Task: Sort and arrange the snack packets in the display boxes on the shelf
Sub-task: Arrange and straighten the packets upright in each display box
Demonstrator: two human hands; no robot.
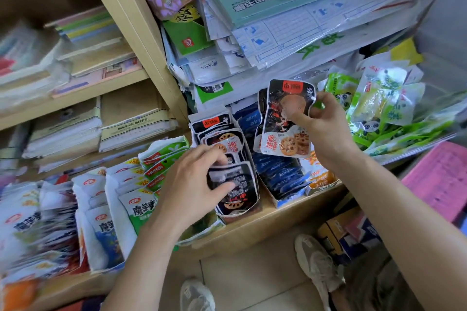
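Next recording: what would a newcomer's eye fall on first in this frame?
The right hand pinches glossy black lotus-root snack packets upright at centre, above the shelf. Just below-left, the left hand grips the front packets in a torn white cardboard display box packed with matching black packets. A loose heap of green-and-white plastic packets lies far right.

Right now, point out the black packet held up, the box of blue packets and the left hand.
black packet (pixel 279 116): head view, middle of its printed front.
box of blue packets (pixel 290 198): head view, its front wall.
left hand (pixel 192 179): head view, back of the hand.
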